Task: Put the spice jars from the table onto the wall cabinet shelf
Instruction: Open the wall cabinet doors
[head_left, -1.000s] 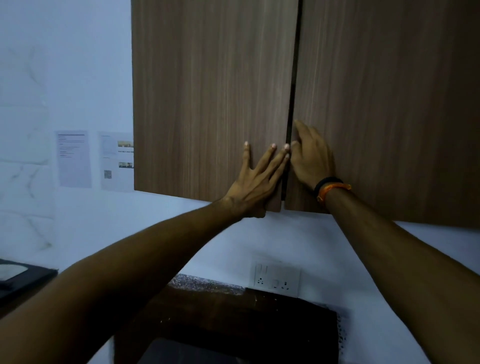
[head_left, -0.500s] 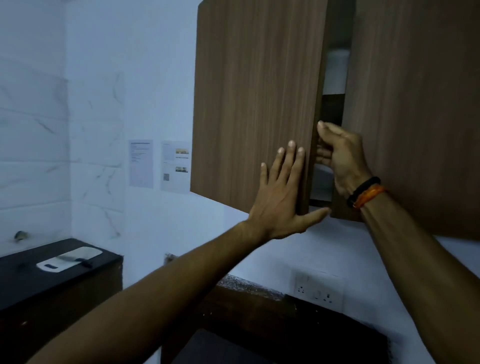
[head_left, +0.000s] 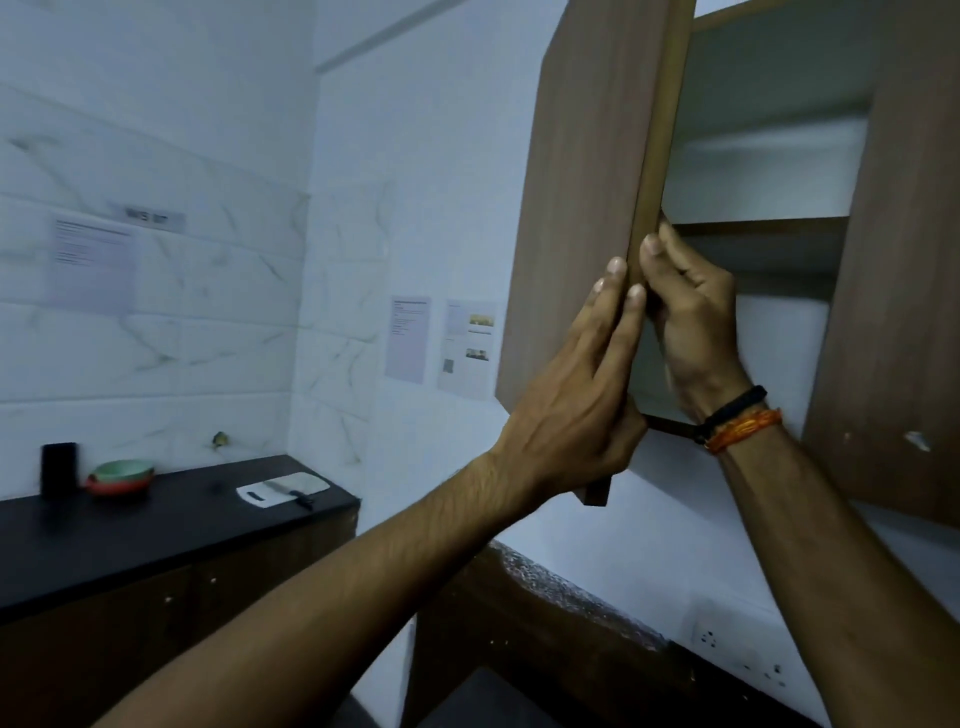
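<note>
No spice jars are in view. The wall cabinet's left door (head_left: 582, 208) stands swung out, nearly edge-on to me. My left hand (head_left: 571, 400) lies with straight fingers against the door's outer face, fingertips at its free edge. My right hand (head_left: 691, 322), with bands on its wrist, curls its fingers round that edge from the inner side. Behind the door the cabinet's pale inside shows, with a brown shelf (head_left: 758, 228) across it; nothing is visible on the shelf. The right door (head_left: 893, 260) is closed.
A black counter (head_left: 156, 525) runs along the left wall with a cutting board and knife (head_left: 283, 491), stacked bowls (head_left: 122, 475) and a black cylinder (head_left: 58, 467). Below the cabinet are a dark worktop (head_left: 545, 587) and a wall socket (head_left: 743, 654).
The left cabinet door has swung from closed to wide open. My right hand moved from the door gap onto the door's edge, and my left hand followed on its outer face.
</note>
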